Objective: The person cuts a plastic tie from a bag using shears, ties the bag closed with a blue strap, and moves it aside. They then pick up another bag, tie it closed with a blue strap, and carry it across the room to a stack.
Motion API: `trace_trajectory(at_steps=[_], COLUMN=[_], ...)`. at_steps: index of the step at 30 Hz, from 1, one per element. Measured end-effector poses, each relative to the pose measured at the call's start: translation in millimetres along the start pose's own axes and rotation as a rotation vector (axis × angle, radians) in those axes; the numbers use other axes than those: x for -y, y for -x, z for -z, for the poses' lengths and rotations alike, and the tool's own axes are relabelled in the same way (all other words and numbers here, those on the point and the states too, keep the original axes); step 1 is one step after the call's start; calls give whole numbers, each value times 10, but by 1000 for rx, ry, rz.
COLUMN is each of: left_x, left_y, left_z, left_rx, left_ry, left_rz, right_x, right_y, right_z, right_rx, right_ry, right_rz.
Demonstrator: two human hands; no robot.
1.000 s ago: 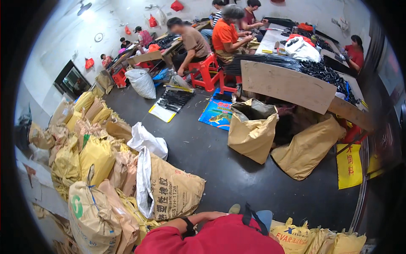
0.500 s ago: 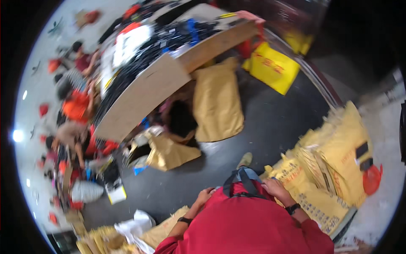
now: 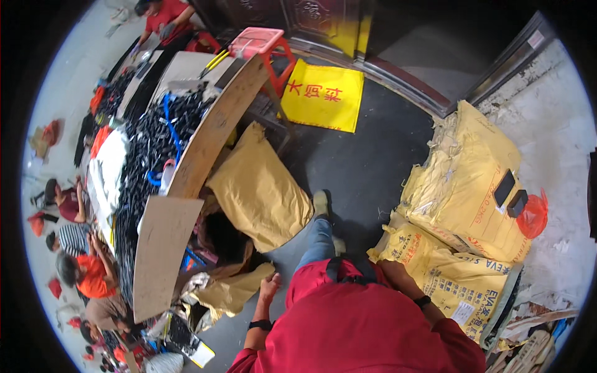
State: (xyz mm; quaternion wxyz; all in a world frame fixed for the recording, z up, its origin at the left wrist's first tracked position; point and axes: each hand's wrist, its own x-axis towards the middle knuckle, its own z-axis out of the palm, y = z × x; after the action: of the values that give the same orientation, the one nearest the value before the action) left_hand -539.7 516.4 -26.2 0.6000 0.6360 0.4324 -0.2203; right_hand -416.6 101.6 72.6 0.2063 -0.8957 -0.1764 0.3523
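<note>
My left hand (image 3: 270,287) hangs out beside my red top, fingers curled in, with nothing visible in it. A crumpled brown paper sack (image 3: 239,289) by the workbench is the nearest thing to it. My right hand (image 3: 393,271) is low at my right side, next to the printed yellow sacks (image 3: 423,261); its fingers are mostly hidden. I wear a dark band on each wrist. A taller tan sack (image 3: 261,186) leans under the bench, left of my forward foot (image 3: 321,202).
The workbench (image 3: 165,248), heaped with black parts (image 3: 158,137), curves along the left. Ahead are a red stool (image 3: 258,43), a yellow sheet (image 3: 326,93) and a door sill (image 3: 404,84). Stacked sacks (image 3: 476,180) carry two dark objects and a red bag (image 3: 533,214). Co-workers (image 3: 96,273) sit beyond.
The view has swung right, bringing the stool and dark doors into sight. My left hand has moved from my waist out to the side. My legs show further forward.
</note>
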Motion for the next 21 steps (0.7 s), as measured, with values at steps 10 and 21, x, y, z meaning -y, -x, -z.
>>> trace_trajectory(at_steps=[10, 21], left_x=[-1982, -4110], left_y=[-1404, -2291], left_z=[-277, -1127], left_rx=[81, 190], left_ry=[-82, -532], left_rz=[-113, -524], right_x=[-256, -418], right_y=[-1404, -2275], right_z=[761, 1839], right_rx=[-139, -43], right_ry=[152, 63], right_rz=[-2, -102])
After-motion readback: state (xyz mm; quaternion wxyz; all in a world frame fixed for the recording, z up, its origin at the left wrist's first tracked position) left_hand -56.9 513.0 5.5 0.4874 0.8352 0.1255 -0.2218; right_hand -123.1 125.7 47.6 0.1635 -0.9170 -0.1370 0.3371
